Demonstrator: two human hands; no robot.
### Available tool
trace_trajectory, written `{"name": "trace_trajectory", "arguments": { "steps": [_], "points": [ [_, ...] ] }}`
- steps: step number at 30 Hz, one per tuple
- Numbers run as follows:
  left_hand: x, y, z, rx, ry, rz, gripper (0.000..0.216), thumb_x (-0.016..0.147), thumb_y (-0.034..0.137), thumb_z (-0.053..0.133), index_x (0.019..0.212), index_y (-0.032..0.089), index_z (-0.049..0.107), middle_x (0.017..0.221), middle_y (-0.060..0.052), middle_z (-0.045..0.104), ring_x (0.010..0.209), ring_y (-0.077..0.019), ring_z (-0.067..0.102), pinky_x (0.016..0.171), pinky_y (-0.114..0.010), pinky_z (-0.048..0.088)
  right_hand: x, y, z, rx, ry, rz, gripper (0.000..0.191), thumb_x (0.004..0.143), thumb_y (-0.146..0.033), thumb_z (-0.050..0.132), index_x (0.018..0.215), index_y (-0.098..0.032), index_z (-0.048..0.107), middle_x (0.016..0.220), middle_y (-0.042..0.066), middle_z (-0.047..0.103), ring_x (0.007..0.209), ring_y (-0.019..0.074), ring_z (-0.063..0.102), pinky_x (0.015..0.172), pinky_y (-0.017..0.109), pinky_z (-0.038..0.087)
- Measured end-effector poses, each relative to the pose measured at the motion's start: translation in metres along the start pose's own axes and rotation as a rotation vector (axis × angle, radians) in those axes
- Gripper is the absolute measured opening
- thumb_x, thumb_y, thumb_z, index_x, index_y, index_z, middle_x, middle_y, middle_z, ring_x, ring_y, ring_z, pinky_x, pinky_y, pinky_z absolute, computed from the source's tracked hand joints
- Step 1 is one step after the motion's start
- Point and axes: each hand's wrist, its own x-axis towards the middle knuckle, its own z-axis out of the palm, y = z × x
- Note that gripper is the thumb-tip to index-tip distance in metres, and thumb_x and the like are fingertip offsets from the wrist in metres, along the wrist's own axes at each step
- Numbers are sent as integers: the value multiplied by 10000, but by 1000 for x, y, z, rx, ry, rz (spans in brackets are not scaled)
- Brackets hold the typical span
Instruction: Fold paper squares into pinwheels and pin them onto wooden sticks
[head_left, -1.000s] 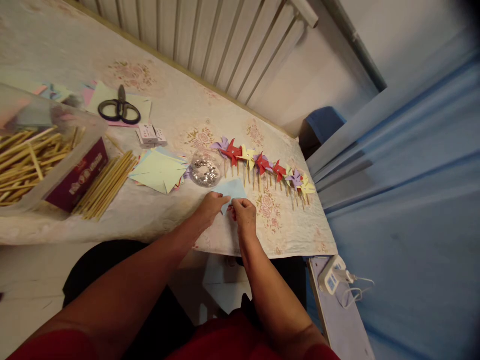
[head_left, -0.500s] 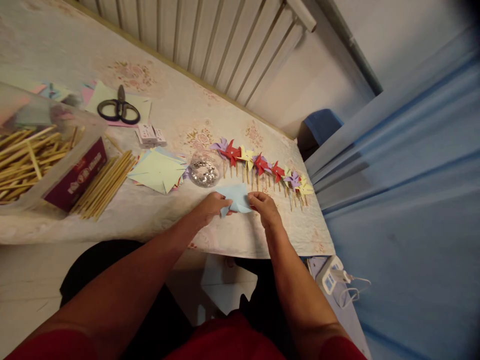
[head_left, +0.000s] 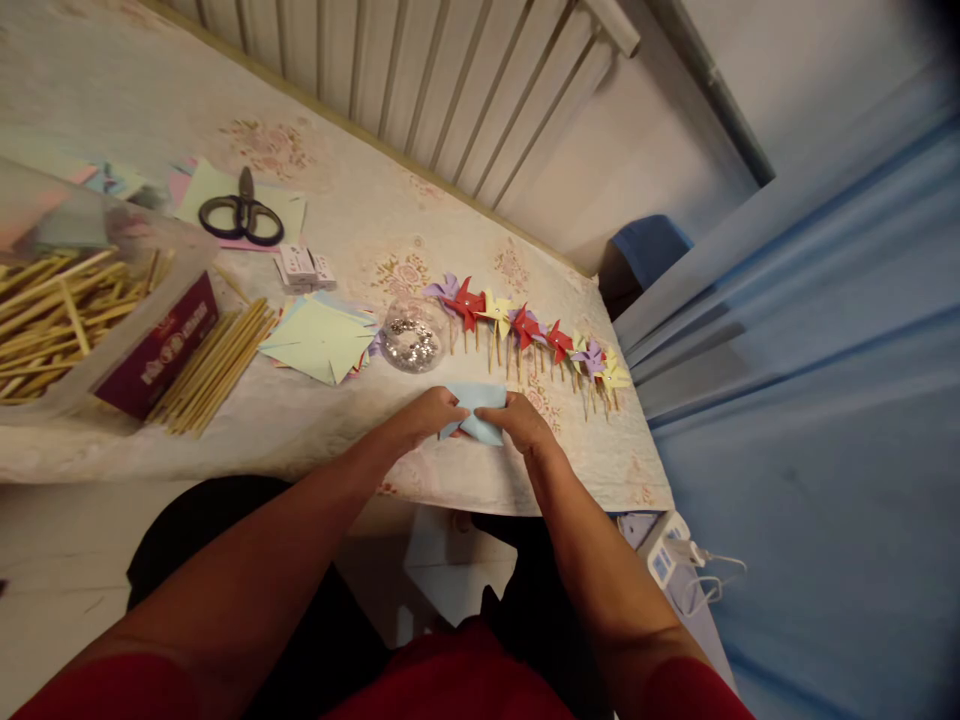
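Clock positions are taken from the light-blue paper (head_left: pixel 487 430) held above the tabletop's (head_left: pixel 307 425) near edge. Left to right: between 9 and 10, a clear container (head_left: pixel 84 400) of sticks; at 9, a loose stick bundle (head_left: pixel 214 365); at 10, a stack of slit paper squares (head_left: pixel 322 338), apparently unworked; near 11, a clear dish (head_left: pixel 412 368) of small shiny pieces. The left hand (head_left: pixel 433 412) pinches the sheet's 9 o'clock side, the right hand (head_left: pixel 523 418) its 3 o'clock side, thumbs nearly meeting; the sheet seems part-shaped, no stick visible on it. From 12 to nearly 3, a row of apparently finished pinwheels (head_left: pixel 527 325). Lettering: the container's purple label (head_left: pixel 159 345) and the small white boxes (head_left: pixel 300 264) at 10 carry illegible print.
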Motion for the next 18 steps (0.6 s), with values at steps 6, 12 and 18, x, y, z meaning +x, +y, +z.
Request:
{"name": "trace_trajectory", "arguments": {
  "steps": [6,12,18],
  "points": [
    [1,-2,0,95,19,-67,112,614,79,576,525,146,582,496,10,564,453,-99,460,464,-220,315,0,2,-1,-182,-27,-34,246,602,-293,709,793,-138,716,684,8,694,583,149,577,557,261,456],
    [6,-12,-6,-188,-52,-62,98,658,197,718,707,144,651,710,-30,658,630,-141,598,618,-255,483,2,11,1,-8,-6,-80,319,605,-316,721,882,-157,716,770,7,725,642,166,618,656,290,510],
    [13,-21,-9,-553,0,-120,389,692,438,811,948,175,683,891,-68,706,716,-186,659,722,-351,543,4,16,13,252,144,-148,324,609,-328,720,902,-191,710,859,23,750,727,188,666,725,308,534]
  ]
}}
